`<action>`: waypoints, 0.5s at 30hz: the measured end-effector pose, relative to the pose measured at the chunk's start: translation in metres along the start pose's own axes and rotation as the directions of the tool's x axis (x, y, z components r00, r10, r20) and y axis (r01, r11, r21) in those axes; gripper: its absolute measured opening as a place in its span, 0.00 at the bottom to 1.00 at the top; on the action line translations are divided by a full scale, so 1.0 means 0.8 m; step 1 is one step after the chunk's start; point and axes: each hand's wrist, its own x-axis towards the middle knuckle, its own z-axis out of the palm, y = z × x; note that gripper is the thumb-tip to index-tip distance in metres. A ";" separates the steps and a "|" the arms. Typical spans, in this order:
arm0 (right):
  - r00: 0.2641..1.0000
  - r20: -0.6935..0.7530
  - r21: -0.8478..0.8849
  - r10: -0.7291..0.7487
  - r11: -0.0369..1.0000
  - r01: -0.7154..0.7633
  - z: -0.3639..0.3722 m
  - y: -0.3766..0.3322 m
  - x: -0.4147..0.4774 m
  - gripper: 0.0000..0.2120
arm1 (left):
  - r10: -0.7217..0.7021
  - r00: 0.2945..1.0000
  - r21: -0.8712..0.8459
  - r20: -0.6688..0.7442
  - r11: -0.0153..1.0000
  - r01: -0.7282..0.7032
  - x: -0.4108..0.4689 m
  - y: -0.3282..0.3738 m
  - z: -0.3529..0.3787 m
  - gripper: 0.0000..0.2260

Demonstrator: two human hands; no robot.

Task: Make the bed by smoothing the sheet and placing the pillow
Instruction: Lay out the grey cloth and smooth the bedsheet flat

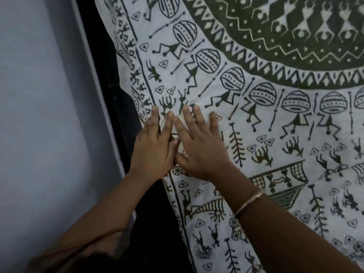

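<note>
A white sheet (279,123) printed with dark green stick figures, drums and a large patterned circle covers the bed, filling the right and centre of the view. Both hands lie flat on it near its left edge, side by side and almost touching. The left hand (154,148) has straight fingers pressed on the sheet's border. The right hand (200,148) is spread, palm down, just beside it. A thin bracelet (249,201) circles the right wrist. A dark strip (110,75) runs beside the sheet's edge, and a pale grey wall (39,115) stands left of it.
</note>
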 end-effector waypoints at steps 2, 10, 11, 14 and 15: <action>0.996 -0.080 0.017 0.028 1.000 -0.026 -0.011 0.016 0.013 0.36 | -0.006 0.995 -0.152 -0.097 0.988 -0.009 0.002 0.002 -0.006 0.28; 0.978 0.108 -0.098 0.179 0.981 -0.169 -0.026 0.013 0.082 0.39 | -0.184 0.981 -0.289 -0.059 0.944 0.160 0.070 -0.004 -0.040 0.30; 0.986 0.121 -0.112 0.115 0.989 -0.101 -0.025 0.004 0.087 0.38 | -0.198 0.980 -0.259 -0.035 0.948 0.182 0.072 -0.008 -0.039 0.31; 0.988 0.140 -0.035 -0.062 0.997 0.067 -0.037 0.003 0.102 0.35 | -0.250 0.967 -0.253 -0.045 0.939 0.231 0.071 -0.020 -0.041 0.32; 0.990 0.115 0.018 -0.081 0.997 0.079 -0.045 0.011 0.109 0.34 | -0.276 0.959 -0.302 -0.060 0.921 0.246 0.072 -0.022 -0.044 0.32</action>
